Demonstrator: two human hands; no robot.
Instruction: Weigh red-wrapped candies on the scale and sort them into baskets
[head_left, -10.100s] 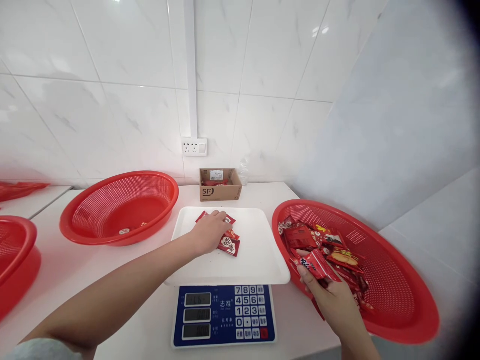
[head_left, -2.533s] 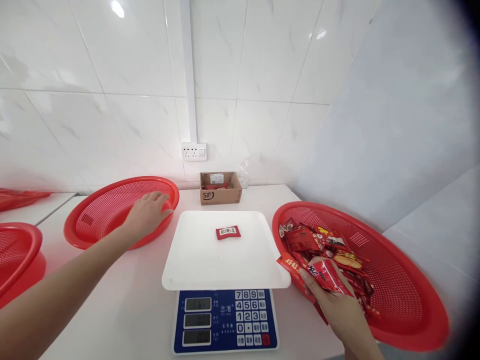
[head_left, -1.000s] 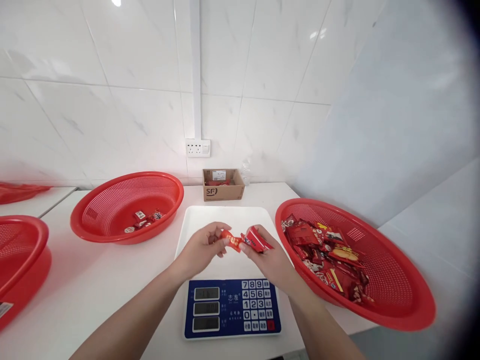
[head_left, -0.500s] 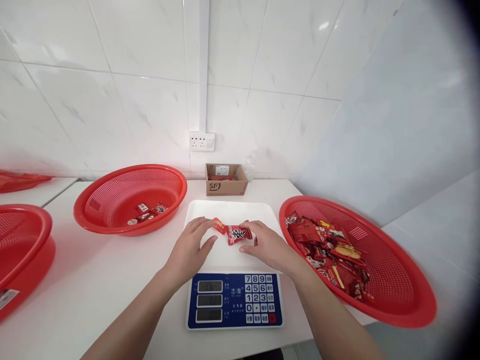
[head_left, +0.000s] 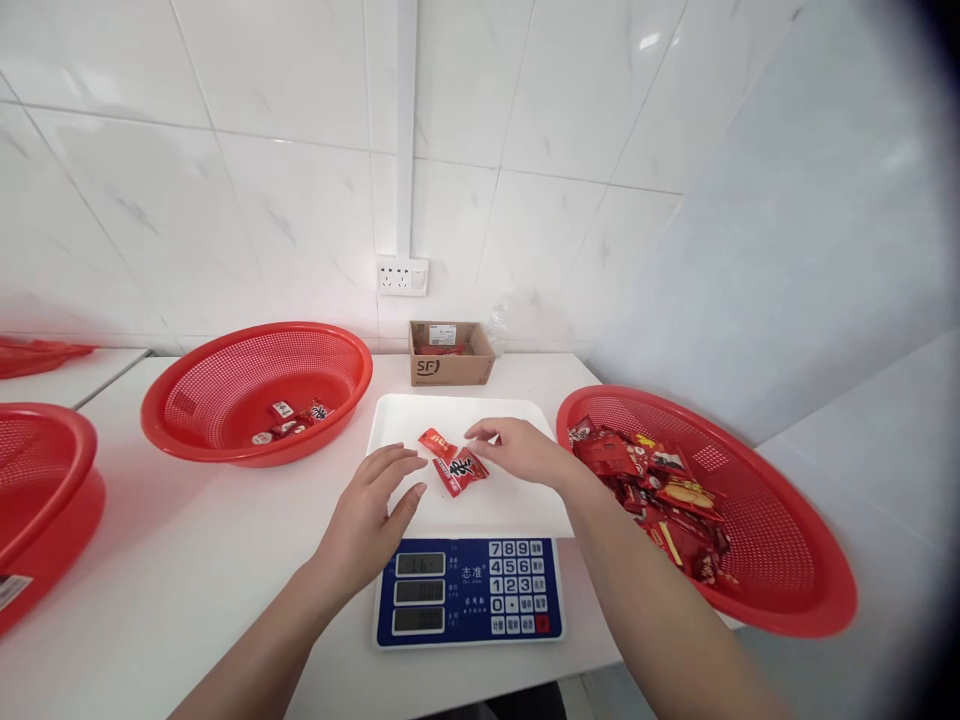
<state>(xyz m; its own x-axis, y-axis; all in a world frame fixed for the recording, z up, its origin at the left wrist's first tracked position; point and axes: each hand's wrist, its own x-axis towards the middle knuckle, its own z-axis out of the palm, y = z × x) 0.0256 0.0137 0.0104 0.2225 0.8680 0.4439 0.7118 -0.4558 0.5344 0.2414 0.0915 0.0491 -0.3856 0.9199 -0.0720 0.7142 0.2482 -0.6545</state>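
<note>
Two red snack packets lie touching on the white pan (head_left: 517,510) of a weighing scale. The larger packet (head_left: 460,471) has a bold black character on it; the smaller orange-red packet (head_left: 437,443) lies just behind it. My left hand (head_left: 370,505) hovers at the pan's left side, fingers apart and holding nothing. On the other side, my right hand (head_left: 517,448) is beside the packets with thumb and fingers apart, its fingertips near the larger packet's upper right edge. Whether they touch it I cannot tell. The scale's blue panel (head_left: 469,595) faces me.
To the right, a red basket (head_left: 795,580) holds many snack packets. A red basket (head_left: 195,400) at back left contains several packets, and another red basket (head_left: 52,500) stands at the left edge. Behind the scale sits a cardboard box (head_left: 454,370) against the tiled wall.
My right hand has let go of the larger packet and moved slightly up. The packet now lies turned and closer to the smaller one. My left hand has shifted slightly down.
</note>
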